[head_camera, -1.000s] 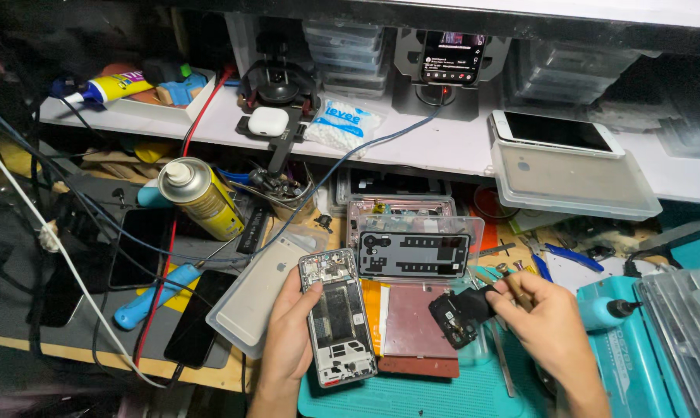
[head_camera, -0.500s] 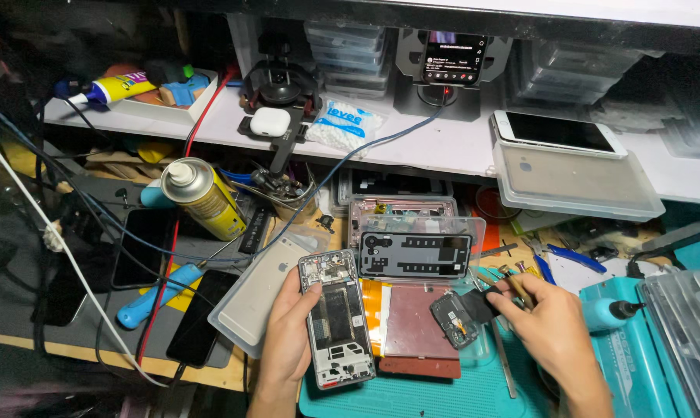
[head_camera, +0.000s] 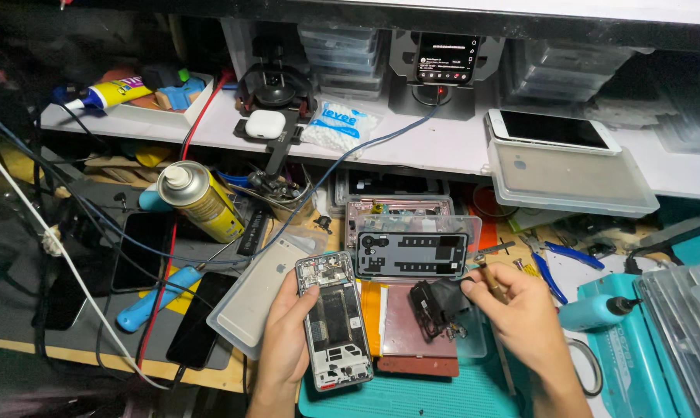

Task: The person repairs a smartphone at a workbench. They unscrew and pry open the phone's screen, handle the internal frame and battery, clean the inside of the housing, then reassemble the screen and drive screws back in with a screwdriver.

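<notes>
My left hand (head_camera: 284, 340) grips an opened smartphone (head_camera: 333, 319) by its left edge, back cover off, boards and battery showing, held upright over the teal mat (head_camera: 412, 395). My right hand (head_camera: 524, 321) pinches a small tool, tweezers by the look, (head_camera: 489, 279) and touches a black phone part (head_camera: 435, 303) that lies on a reddish back panel (head_camera: 416, 340). Just behind these sits a clear plastic tray (head_camera: 412, 251) with a dark phone frame in it.
A yellow spray can (head_camera: 199, 201) lies left of centre among cables. A silver phone back (head_camera: 261, 294) rests by my left hand. Blue pliers (head_camera: 555, 259), a teal bottle (head_camera: 594, 313) and a white shelf (head_camera: 412, 151) with a white phone (head_camera: 551, 130) and lidded boxes stand behind.
My right hand has moved left and the black part now lies over the reddish panel, closer to the opened phone. My left hand holds the phone much as before.
</notes>
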`<state>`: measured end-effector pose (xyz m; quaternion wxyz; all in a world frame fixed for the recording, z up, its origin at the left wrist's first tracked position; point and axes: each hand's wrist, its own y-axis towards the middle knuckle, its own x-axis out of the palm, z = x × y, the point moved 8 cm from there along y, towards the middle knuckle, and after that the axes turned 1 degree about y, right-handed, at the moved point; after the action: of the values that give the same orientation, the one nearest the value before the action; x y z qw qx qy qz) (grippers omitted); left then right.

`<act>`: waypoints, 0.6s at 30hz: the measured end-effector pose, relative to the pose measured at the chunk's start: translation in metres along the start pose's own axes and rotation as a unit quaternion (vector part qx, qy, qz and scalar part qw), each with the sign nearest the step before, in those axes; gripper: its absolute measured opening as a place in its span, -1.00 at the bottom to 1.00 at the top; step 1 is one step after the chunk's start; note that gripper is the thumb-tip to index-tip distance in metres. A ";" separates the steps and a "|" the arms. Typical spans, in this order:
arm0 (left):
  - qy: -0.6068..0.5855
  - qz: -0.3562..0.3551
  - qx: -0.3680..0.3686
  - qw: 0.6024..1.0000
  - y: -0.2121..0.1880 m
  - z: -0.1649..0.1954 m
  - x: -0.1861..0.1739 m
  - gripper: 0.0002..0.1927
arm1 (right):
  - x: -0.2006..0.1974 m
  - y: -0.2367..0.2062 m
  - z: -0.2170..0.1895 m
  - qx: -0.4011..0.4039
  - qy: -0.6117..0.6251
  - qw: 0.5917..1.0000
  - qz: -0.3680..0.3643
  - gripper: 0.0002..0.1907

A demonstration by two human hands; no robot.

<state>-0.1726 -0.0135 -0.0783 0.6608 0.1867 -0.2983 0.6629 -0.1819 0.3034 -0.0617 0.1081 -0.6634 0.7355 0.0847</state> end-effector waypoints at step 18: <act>0.025 -0.023 -0.006 0.999 0.000 -0.006 0.022 -0.58 | 0.009 -0.003 0.011 0.019 0.041 0.999 -0.017 -0.85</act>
<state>-0.1731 0.0075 -0.0687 0.6840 0.1729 -0.2817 0.6503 -0.1790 0.2971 -0.0750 0.0917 -0.6766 0.7294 0.0420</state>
